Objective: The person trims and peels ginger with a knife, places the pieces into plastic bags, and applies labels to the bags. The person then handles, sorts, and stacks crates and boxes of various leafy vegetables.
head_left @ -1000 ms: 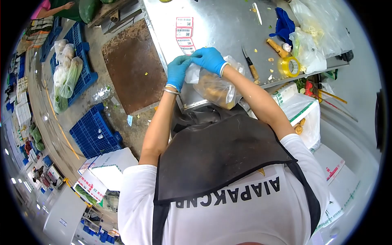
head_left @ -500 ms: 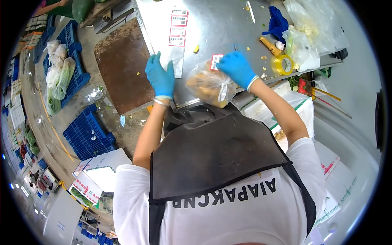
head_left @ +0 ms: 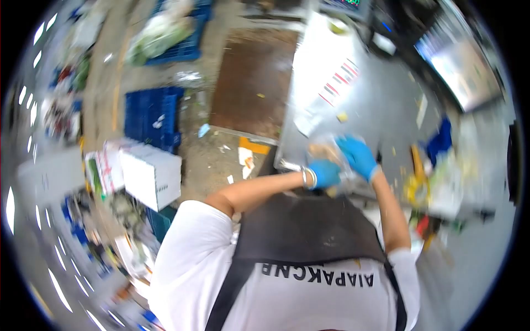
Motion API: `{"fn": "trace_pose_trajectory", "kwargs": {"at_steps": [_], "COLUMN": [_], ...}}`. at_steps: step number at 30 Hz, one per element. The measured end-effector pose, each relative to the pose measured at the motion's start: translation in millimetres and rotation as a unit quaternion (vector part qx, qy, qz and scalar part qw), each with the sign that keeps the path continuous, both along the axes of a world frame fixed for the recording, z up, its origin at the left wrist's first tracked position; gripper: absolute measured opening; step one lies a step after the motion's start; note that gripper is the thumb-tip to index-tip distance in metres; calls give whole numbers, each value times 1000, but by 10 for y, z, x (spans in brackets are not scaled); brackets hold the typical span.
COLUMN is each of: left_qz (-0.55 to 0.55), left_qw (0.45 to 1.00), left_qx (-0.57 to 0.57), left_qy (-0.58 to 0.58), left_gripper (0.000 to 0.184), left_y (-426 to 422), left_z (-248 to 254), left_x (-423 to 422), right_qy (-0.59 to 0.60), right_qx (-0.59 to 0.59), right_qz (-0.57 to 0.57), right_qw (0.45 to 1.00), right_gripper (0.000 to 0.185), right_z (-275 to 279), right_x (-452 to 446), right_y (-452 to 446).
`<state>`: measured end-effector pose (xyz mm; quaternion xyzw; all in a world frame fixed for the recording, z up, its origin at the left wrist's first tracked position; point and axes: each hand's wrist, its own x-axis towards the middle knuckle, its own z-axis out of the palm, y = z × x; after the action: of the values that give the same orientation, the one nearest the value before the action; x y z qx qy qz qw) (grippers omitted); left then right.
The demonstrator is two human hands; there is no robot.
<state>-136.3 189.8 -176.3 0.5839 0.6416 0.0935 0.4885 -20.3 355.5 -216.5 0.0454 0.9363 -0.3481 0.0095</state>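
Observation:
A clear plastic bag point(head_left: 320, 150) with tan, lumpy contents rests at the near edge of the metal table point(head_left: 381, 105), blurred by motion. My left hand point(head_left: 324, 173), in a blue glove, grips its near side. Over the bag's right side curl the fingers of my right hand point(head_left: 359, 158), gloved the same way; the two hands are close together. Beyond the bag lies a strip of barcode labels point(head_left: 339, 81). What exactly fills the bag cannot be made out.
A screen point(head_left: 461, 66) stands at the back right. Along the table's right side are a blue cloth point(head_left: 440, 142), yellow tape roll point(head_left: 417, 190) and plastic bags point(head_left: 450, 185). Left on the floor are a brown board point(head_left: 254, 83), blue pallet point(head_left: 149, 118) and white box point(head_left: 152, 176).
My view has swung, shifting the scene and bringing the screen into sight. My left hand has moved from the label strip onto the bag. My right hand no longer visibly holds up a label.

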Motion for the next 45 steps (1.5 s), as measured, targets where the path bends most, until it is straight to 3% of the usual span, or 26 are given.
{"fn": "trace_pose_trajectory", "kwargs": {"at_steps": [1, 2, 4, 6, 8, 10, 13, 16, 20, 21, 23, 26, 29, 30, 32, 34, 35, 37, 38, 39, 40, 41, 42, 43, 44, 45], "left_qz": [6, 93, 195, 285, 316, 332, 299, 350, 453, 470, 501, 542, 594, 603, 647, 713, 745, 777, 801, 829, 850, 875, 901, 916, 930, 943], "left_qw": [998, 967, 882, 832, 819, 785, 824, 822, 825, 820, 809, 789, 752, 741, 687, 611, 579, 557, 519, 472, 448, 416, 376, 346, 313, 279], "left_qx": [11, -70, -156, -151, -128, -101, -61, -6, 27, 39, 57, 79, 90, 91, 97, 127, 155, 152, 158, 165, 151, 138, 122, 119, 119, 120], "left_qy": [-60, -226, -400, -451, -460, -513, -477, -449, -336, -325, -302, -278, -271, -281, -316, -319, -293, -251, -254, -253, -232, -206, -178, -166, -152, -136], "left_gripper": [30, 28, 27, 27, 26, 26, 26, 26, 28, 28, 27, 25, 29, 30, 34, 37, 38, 36, 37, 38, 38, 38, 38, 37, 36, 35], "left_y": [-14, -26, -30, -74, -300, -650, -1180, -1867, -2845, -3041, -3316, -3689, -4163, -4309, -4509, -4751, -4901, -5288, -5471, -5649, -5822, -6024, -6212, -6355, -6479, -6572], "left_z": [-49, 17, 393, 903, 1092, 1193, 1414, 1611, 1516, 1456, 1333, 1306, 1106, 928, 913, 975, 960, 1040, 1013, 988, 935, 851, 787, 745, 711, 700], "left_x": [-46, -92, -193, -361, -501, -643, -902, -1220, -1633, -1695, -1830, -1987, -2318, -2429, -2553, -2624, -2673, -2767, -2786, -2778, -2786, -2794, -2753, -2730, -2730, -2761], "right_qy": [-15, -20, -12, -69, -55, -30, -40, -60, 20, 24, -64, 25, -44, -136, -77, -36, -105, -65, -111, -67, -18, 212, 166, 158, 184, 295], "right_qx": [-5, -30, -86, -204, -329, -327, -352, -392, -268, -308, -246, -123, -332, -408, -345, -239, -304, -228, -187, -98, -66, 125, 180, 199, 73, 169], "right_qz": [3, 21, 47, 8, -33, -29, -45, -82, -117, -91, 36, 125, 112, 77, 119, 160, 140, 156, 154, 176, 186, 332, 295, 288, 208, 212], "right_qw": [1000, 999, 995, 976, 942, 944, 934, 914, 956, 947, 967, 984, 935, 899, 928, 957, 937, 959, 964, 977, 980, 911, 924, 923, 958, 916], "right_gripper": [43, 45, 43, 46, 50, 52, 53, 54, 55, 53, 53, 47, 41, 35, 31, 28, 29, 33, 32, 28, 23, 19, 17, 17, 14, 12], "right_z": [-68, -32, -94, -80, 228, 484, 525, 440, 803, 1142, 1128, 909, 900, 717, 723, 115, 353, 25, -72, -109, 252, -1, 54, 514, 281, 406], "right_x": [96, 147, 232, 376, 347, 171, -70, -462, -1337, -1596, -1948, -2514, -3006, -3130, -3494, -4031, -4306, -5011, -5464, -5919, -6287, -6890, -7507, -7930, -8681, -9331], "right_y": [20, 59, 112, 126, -73, -404, -905, -1574, -2212, -2521, -3006, -3746, -4163, -4256, -4485, -4556, -4647, -4696, -4703, -4697, -4735, -4607, -4616, -4652, -4517, -4431]}}
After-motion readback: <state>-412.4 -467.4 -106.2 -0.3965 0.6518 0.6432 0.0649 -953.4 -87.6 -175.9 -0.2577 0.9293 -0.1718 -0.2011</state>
